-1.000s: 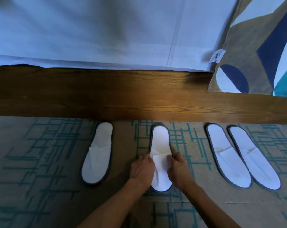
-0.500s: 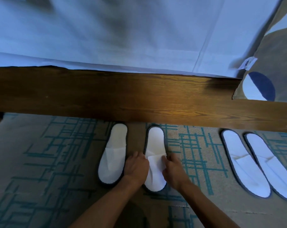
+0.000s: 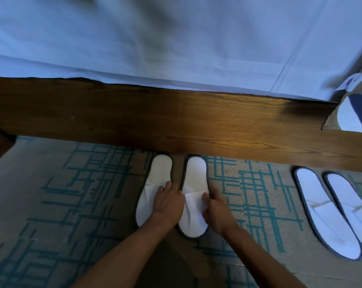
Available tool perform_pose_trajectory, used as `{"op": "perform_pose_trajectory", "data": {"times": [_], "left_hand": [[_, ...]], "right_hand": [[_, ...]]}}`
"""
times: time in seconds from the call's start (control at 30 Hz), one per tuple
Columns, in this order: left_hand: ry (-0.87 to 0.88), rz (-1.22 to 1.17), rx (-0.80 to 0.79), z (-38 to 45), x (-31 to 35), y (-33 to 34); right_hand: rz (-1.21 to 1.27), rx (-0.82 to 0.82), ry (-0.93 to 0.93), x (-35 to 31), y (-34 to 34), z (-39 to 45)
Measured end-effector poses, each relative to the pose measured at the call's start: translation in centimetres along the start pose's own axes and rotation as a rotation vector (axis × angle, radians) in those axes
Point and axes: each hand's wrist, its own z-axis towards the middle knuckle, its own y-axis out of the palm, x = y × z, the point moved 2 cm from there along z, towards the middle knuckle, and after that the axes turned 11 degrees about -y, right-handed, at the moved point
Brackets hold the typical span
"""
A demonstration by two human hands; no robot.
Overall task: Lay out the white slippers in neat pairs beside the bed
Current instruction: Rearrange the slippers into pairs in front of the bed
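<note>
- I have my left hand [image 3: 169,202] and right hand [image 3: 215,208] grasping the right slipper [image 3: 193,196] by its two edges, fingers curled on its strap, which lets me steer it squarely.
- It lies just beside the left slipper [image 3: 153,192], a narrow gap between, both heels pointing at the bed frame [image 3: 176,125], so they read as a pair.
- I count four slippers: this pair, and a finished pair [image 3: 340,213] well apart on the right, on the carpet [image 3: 72,194].
</note>
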Motion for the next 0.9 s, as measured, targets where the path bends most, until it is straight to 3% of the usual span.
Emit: {"op": "perform_pose_trajectory", "data": {"times": [0.17, 0.57, 0.67, 0.9], "left_hand": [[-0.017, -0.034, -0.015, 0.5, -1.0, 0.6], [-0.033, -0.267, -0.052, 1.3, -2.9, 1.7], [-0.026, -0.315, -0.055, 1.5, -3.4, 1.7], [0.002, -0.421, -0.072, 2.0, -4.4, 2.1]], "right_hand": [[0.065, 0.041, 0.011, -0.2, 0.5, 0.6], [-0.162, -0.039, -0.063, -0.9, 1.0, 1.1], [-0.054, 0.002, -0.024, -1.1, 0.8, 1.1], [-0.104, -0.002, -0.038, -1.4, 0.8, 1.1]]}}
